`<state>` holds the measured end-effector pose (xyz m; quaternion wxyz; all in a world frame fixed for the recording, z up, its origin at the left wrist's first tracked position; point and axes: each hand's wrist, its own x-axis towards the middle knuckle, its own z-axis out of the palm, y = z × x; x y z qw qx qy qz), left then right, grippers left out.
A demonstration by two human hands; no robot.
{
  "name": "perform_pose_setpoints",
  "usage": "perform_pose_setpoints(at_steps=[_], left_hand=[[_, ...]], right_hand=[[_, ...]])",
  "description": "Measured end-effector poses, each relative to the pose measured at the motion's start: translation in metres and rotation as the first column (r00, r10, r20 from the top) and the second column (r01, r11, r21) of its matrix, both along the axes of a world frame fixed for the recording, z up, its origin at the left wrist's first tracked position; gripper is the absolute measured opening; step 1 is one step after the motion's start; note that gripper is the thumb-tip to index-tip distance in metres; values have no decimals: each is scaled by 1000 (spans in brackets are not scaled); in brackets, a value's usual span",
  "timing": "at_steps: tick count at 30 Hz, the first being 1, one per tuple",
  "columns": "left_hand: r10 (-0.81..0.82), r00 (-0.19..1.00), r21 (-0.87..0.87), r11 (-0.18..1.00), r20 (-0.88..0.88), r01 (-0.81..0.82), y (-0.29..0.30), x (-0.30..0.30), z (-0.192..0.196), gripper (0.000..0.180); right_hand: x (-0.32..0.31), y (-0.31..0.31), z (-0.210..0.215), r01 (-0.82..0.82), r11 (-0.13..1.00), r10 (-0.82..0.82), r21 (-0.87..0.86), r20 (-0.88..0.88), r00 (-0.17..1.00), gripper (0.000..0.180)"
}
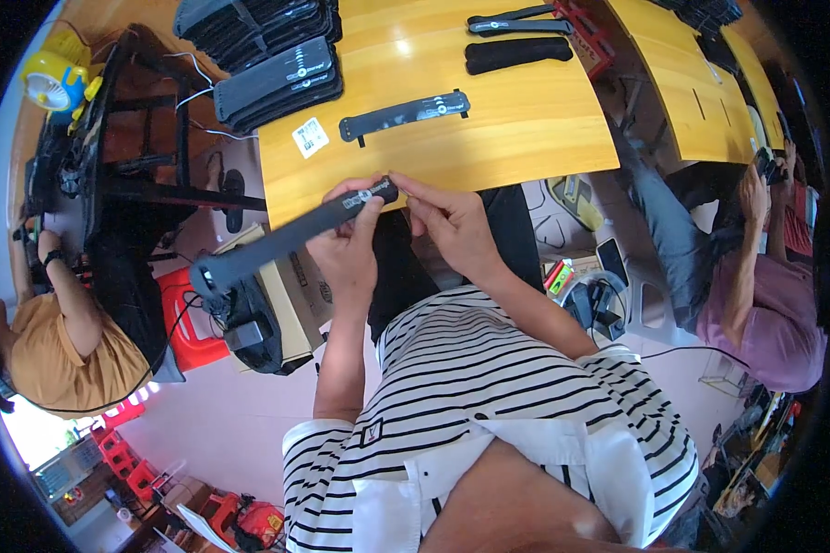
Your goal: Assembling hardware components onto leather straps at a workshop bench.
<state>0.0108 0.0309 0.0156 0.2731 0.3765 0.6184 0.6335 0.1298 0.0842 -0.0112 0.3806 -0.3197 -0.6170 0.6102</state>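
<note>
A long black strap (281,238) with pale printing near one end is in my hands, just off the table's near edge. My left hand (346,253) is closed round it near the printed end, thumb on top. At its tip, my right hand (456,230) pinches the end between thumb and fingers. The other end of the strap reaches down to the left, beyond the table. A similar black strap (404,117), with small tabs sticking out underneath, lies flat on the yellow table (489,152) in front of me.
Stacked black straps (281,88) stand at the table's far left beside a white label (311,137). More straps (518,57) lie at the far right near a red object (586,41). A red stool (189,323) and open carton (290,304) stand left; people sit on both sides.
</note>
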Motion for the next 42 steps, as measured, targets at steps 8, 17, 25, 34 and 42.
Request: perform_pose_setpoints(at_steps=[8,17,25,34,42], left_hand=[[-162,899,45,986,407,158,-3,-22,-1,16],[-320,700,25,918,639,397,-9,-42,-12,19],[-323,562,14,875,761,484,-7,-39,-17,23],[-316,556,-15,860,769,510,-5,-35,-27,27],[-200,648,-299,762,735,574,2,-28,-14,31]], right_hand=[[14,4,31,-89,996,89,-8,130,988,32],[24,9,32,-252,885,149,391,275,950,48],[29,5,14,-286,869,188,404,265,946,56],[35,11,5,-388,903,348,186,215,913,42],[37,5,5,-258,965,261,-41,141,955,35]])
